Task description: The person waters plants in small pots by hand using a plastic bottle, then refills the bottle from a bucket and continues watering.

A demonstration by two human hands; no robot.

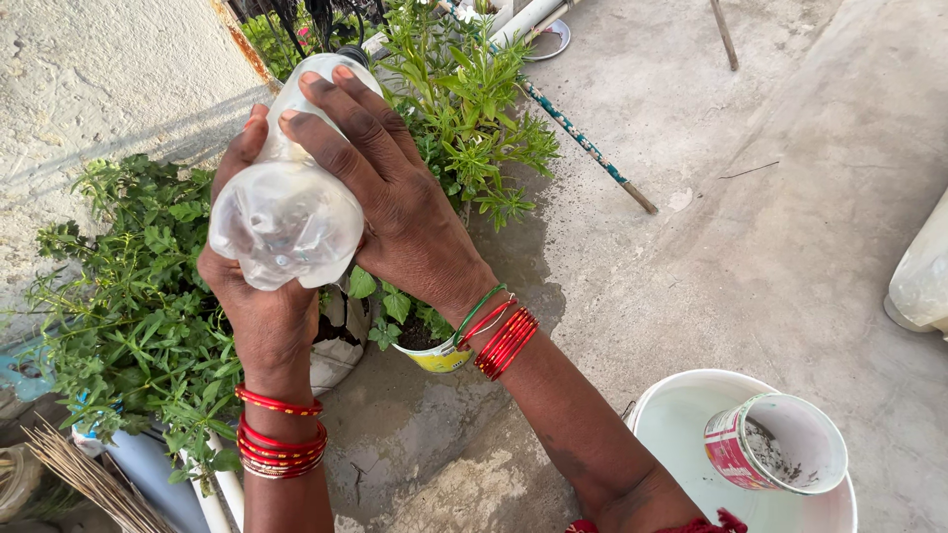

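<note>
Gripping the clear plastic bottle (286, 212) with both hands, left hand (262, 316) underneath, right hand (400, 212) wrapped over; neck points far, probably over the potted plants (464, 109).

The clear, colourless plastic bottle (286, 212) shows a milky sheen where light catches its base, and its cap end is dark. Red glass bangles (279, 439) ring the left wrist, some edged with gold; on the right wrist more red bangles (506, 342) sit beside a thin green one. The leafy plants (133, 296) are bright green, one growing from a small yellow pot with a white rim (436, 357). The concrete floor (750, 217) is pale grey, stained darker grey near the pots. A white plastic bucket (681, 405) holds a can with a red and white label (736, 449). The long stick (583, 143) is banded teal and white
</note>
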